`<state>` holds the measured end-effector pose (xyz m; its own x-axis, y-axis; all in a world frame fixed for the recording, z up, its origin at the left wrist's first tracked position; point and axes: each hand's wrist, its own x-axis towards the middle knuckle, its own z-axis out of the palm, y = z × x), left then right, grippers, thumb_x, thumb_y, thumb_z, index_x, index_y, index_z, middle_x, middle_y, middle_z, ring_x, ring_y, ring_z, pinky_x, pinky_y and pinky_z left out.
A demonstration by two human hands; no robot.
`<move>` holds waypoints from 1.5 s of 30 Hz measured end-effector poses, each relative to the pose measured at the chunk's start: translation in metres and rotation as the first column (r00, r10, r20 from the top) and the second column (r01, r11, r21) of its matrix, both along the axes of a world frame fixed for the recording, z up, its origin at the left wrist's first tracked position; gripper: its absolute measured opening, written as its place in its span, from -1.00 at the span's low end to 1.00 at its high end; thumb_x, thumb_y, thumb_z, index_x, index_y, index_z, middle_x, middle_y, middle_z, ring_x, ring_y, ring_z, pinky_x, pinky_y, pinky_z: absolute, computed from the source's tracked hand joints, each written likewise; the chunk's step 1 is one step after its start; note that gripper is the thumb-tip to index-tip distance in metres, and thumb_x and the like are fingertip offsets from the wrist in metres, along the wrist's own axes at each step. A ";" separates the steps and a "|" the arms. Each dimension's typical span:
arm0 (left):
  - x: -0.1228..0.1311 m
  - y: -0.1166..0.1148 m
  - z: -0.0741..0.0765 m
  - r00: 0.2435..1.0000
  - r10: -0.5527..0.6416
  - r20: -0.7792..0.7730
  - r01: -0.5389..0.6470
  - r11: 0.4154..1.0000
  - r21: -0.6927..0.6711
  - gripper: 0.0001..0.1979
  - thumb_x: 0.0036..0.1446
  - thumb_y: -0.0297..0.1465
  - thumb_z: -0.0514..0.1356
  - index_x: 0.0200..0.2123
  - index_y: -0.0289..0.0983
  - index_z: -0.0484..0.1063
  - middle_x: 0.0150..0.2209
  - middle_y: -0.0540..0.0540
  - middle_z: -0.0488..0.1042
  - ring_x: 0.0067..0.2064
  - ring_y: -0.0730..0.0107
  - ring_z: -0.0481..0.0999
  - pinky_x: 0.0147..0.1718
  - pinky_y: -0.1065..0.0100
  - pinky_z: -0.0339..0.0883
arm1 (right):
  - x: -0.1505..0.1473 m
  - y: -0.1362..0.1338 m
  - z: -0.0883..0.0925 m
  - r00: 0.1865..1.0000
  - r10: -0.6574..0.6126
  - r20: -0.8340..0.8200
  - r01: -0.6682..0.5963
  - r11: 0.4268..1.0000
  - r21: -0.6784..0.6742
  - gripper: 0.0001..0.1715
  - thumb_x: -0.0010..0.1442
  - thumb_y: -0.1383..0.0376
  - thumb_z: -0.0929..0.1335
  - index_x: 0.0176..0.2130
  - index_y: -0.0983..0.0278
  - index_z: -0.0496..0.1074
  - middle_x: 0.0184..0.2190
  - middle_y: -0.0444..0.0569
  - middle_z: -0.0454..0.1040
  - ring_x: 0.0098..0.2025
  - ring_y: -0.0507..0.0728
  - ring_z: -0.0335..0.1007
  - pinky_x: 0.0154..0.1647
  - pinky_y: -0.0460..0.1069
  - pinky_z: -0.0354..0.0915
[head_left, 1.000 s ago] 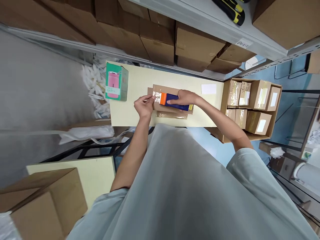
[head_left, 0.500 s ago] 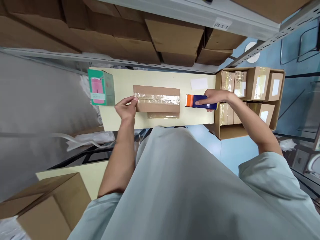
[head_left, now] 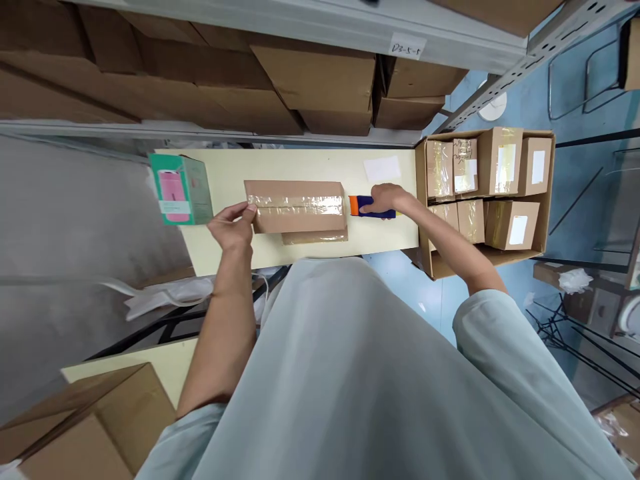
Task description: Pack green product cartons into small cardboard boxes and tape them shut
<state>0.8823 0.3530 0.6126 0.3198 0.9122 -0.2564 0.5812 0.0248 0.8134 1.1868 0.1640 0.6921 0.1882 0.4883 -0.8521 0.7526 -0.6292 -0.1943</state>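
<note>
A long brown cardboard box [head_left: 295, 221] lies on the pale work table, with shiny clear tape along its upper face. My left hand [head_left: 234, 225] pinches its left end between thumb and fingers. A narrower taped cardboard part [head_left: 315, 237] shows along its near side. Just off the right end of the cardboard box, my right hand [head_left: 387, 199] grips a slim dark blue box with an orange end [head_left: 354, 205]. That orange end points left at the cardboard box, a small gap apart. The palm covers part of the blue box.
A green box with a pink bottle picture [head_left: 183, 190] stands at the table's [head_left: 310, 160] left end. Near the back lies a white paper [head_left: 382, 169]. On the right, an open carton [head_left: 421, 180] holds several taped boxes. A shelf [head_left: 320, 33] with cartons overhangs the back.
My right hand has brought the blue and orange box closer to the cardboard box's right end. My left hand keeps its pinch on the left end. The view has shifted slightly.
</note>
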 end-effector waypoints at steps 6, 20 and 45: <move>-0.007 0.008 -0.014 0.959 0.281 -0.017 -0.281 0.952 -0.123 -0.90 0.20 -0.55 0.41 -0.32 -0.29 0.57 -0.33 0.01 0.55 -0.18 0.32 0.55 0.21 0.07 0.57 | -0.042 0.003 -0.023 0.956 -0.040 0.291 0.033 0.999 0.031 -0.54 0.46 0.16 0.54 0.16 0.47 0.69 0.16 0.48 0.73 0.24 0.52 0.71 0.28 0.27 0.52; 0.063 -0.010 0.074 0.926 -0.335 0.172 0.207 0.834 0.511 -0.68 0.44 -0.31 0.19 0.13 -0.10 0.67 0.10 -0.27 0.67 0.22 -0.17 0.64 0.33 -0.17 0.52 | -0.040 0.006 0.080 0.905 -0.406 0.129 0.302 0.824 0.479 -0.39 0.54 0.02 0.44 0.38 0.29 0.50 0.19 0.24 0.74 0.19 0.42 0.74 0.14 0.09 0.58; 0.056 0.060 0.155 0.896 -0.361 0.258 0.081 0.704 0.705 -0.59 0.43 -0.46 0.15 0.18 -0.08 0.69 0.18 -0.24 0.72 0.23 -0.07 0.69 0.22 -0.10 0.62 | -0.044 0.314 0.194 0.808 -0.133 0.575 -0.292 0.757 0.585 -0.31 0.57 0.29 0.33 0.53 0.53 0.33 0.49 0.45 0.50 0.55 0.38 0.43 0.63 0.13 0.21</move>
<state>0.9384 0.4127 0.7676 0.4720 0.6840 0.5561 0.1688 -0.6893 0.7046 1.1430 0.4776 0.8859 0.4464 0.8899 -0.0943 0.8909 -0.4518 -0.0466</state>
